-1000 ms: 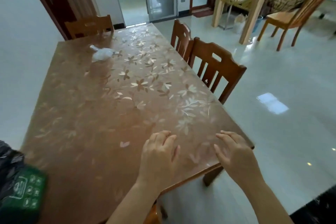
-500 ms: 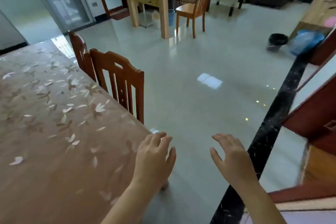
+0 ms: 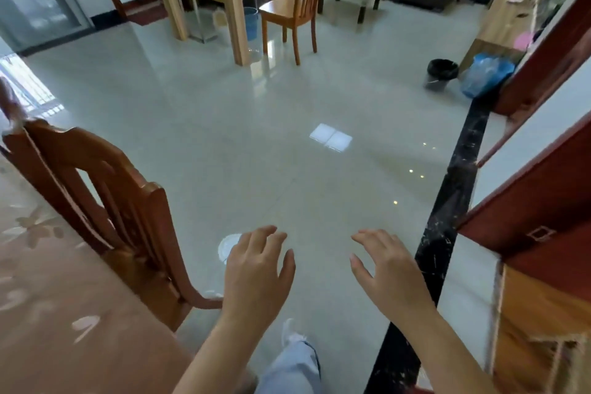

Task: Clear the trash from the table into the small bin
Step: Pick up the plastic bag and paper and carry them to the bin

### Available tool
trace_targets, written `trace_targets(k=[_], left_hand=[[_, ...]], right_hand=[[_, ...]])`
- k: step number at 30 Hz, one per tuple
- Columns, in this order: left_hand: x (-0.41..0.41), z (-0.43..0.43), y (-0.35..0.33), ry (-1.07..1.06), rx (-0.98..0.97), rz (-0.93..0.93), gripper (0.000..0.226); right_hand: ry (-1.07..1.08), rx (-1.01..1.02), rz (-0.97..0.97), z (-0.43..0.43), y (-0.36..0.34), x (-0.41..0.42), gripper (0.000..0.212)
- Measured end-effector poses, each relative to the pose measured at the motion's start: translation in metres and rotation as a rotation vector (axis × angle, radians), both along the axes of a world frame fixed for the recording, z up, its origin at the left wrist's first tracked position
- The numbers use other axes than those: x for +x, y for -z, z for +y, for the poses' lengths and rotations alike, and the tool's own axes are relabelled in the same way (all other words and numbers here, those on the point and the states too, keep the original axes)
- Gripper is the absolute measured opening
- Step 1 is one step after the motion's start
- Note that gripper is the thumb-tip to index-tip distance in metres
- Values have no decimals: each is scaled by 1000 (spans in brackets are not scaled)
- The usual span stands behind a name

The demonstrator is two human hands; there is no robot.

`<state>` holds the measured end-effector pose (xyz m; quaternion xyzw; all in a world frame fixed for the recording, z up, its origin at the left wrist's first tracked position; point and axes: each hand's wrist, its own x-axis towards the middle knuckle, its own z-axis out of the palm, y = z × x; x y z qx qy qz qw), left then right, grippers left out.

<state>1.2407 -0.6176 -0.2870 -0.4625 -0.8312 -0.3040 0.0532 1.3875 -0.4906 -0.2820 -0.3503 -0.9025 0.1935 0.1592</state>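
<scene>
Both my hands hang out in front of me over the floor [image 3: 287,169], palms down, holding nothing. My left hand [image 3: 259,275] has its fingers loosely spread and a little bent. My right hand [image 3: 390,272] is held the same way, thumb toward the left one. They are apart from each other and touch nothing. The tabletop [image 3: 48,313], brown with a pale flower print, fills the lower left. A chair [image 3: 121,211] stands at its right edge, back upright, just left of my left hand. On the floor beyond that hand's fingers lies a white disc [image 3: 227,245], partly hidden by them; I cannot tell what it is. The bin [image 3: 441,73], small and lined in black, stands upright at the far right side of the floor, well apart from my hands and the tabletop. A blue bag [image 3: 486,73] sits just beside it, against a wooden cabinet [image 3: 505,19]; I cannot tell whether bag and bin touch. A black strip [image 3: 447,217] runs along the floor from under my right forearm toward the bag. Below my arms show my pale trouser leg [image 3: 294,368] and a white shoe [image 3: 289,333].
</scene>
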Motion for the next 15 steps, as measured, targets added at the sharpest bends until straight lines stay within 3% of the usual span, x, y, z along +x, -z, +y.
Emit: trace_targets(k=[7, 15], left_hand=[[-111, 82, -7, -173, 24, 16, 18], [-183, 145, -2, -317, -74, -21, 20]], right_hand=[[-201, 66, 28, 99, -26, -150, 26], [-338, -6, -9, 187, -11, -242, 27]])
